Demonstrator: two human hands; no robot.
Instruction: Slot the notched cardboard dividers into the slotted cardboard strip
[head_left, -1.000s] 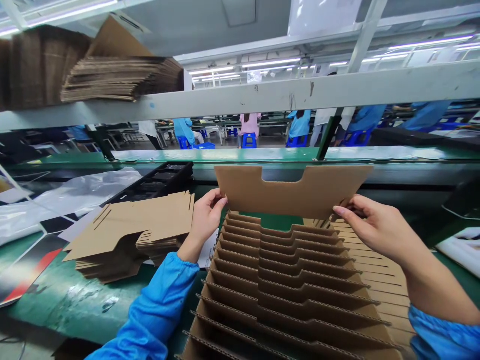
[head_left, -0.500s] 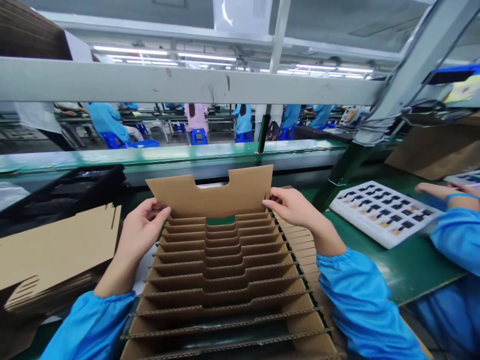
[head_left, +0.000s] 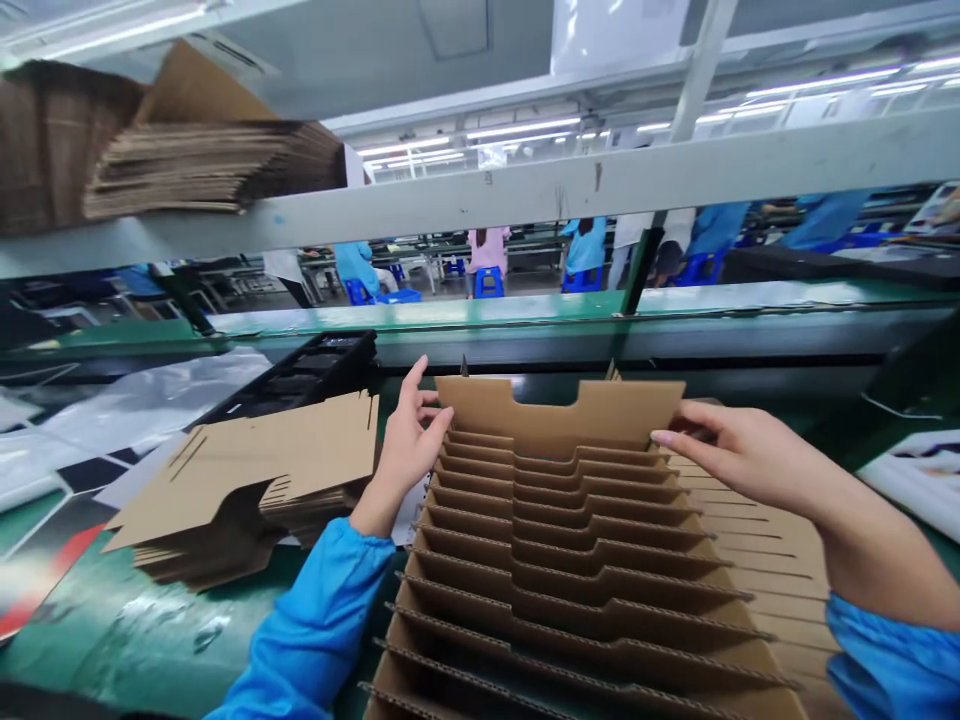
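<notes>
A notched cardboard divider [head_left: 544, 415] stands upright at the far end of a slotted cardboard grid [head_left: 555, 590] of several parallel dividers. At its left edge, my left hand [head_left: 401, 450] has the thumb against the board and fingers bent behind it, the index finger raised. My right hand [head_left: 735, 450] pinches the right edge between thumb and fingers; some of those fingertips are hidden. The divider's lower part is hidden behind the row in front.
Left of the grid lies a stack of flat slotted cardboard sheets [head_left: 300, 450], with a black tray [head_left: 322, 365] behind. More slotted cardboard [head_left: 772, 540] lies at the right. A grey beam [head_left: 420, 200] crosses above, bearing a cardboard stack [head_left: 217, 165]. People sit in the background.
The view has swung left, so the grid appears farther right. The held divider sits a little lower against the row. My left index finger has lifted; my right hand stays at the right edge.
</notes>
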